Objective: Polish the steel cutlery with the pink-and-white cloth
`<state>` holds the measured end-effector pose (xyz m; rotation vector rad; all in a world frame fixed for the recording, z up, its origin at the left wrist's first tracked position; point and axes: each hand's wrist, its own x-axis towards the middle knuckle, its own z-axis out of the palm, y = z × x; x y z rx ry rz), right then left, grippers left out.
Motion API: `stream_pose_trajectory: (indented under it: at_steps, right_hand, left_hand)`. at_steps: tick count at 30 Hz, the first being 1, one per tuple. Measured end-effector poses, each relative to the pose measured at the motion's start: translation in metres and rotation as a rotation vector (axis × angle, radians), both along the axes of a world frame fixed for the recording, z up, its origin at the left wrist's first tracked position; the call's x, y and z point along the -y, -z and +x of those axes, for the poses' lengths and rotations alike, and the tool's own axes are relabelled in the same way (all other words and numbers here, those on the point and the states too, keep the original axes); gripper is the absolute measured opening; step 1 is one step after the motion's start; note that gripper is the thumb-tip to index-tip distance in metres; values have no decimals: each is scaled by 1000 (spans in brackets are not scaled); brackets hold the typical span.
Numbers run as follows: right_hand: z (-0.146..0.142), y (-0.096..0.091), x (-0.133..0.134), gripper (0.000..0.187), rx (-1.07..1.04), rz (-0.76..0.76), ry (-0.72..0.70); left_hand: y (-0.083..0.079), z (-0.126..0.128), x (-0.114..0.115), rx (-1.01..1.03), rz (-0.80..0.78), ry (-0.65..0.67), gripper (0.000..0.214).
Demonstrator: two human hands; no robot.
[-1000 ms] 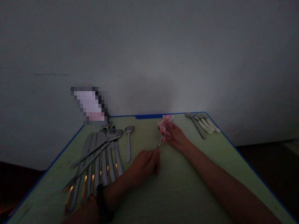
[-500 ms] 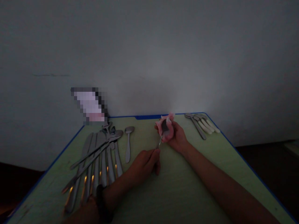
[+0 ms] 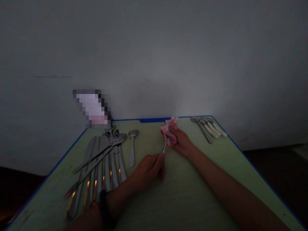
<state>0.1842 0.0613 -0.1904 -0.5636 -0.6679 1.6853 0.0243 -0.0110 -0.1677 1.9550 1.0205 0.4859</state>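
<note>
Wiping looks to be the step in hand, judged from how the 2 hands meet at the pink cloth. The right hand is closed round that cloth, bunching it over the head of a thin metal utensil. The head is hidden inside the folds, so I cannot tell whether it is a spoon or a fork. The shaft slants down and nearer the person from the cloth into the left hand, whose thumb and fingers pinch the handle end while the hand rests on the green table.

Left of the cloth lies 1 spoon on its own. Further left of the cloth is a fanned row of long cutlery, with a few pieces laid slantwise across the rest. Right of the cloth, near the table's far corner, sits a small cluster of white-handled cutlery, well apart from both hands.

As a judgement, a next move calls for a firm pinch at the handle so the piece does not twist while the cloth works over the head. The light is dim, so any marks on the metal would be hard to check by eye.
</note>
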Motion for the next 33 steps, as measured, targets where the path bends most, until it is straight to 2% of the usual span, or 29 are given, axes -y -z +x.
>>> stream_pose_trajectory:
  at_steps: [33]
  right_hand:
    - [0, -3, 1, 16, -16, -41, -6]
  left_hand:
    - [2, 0, -1, -20, 12, -1, 58]
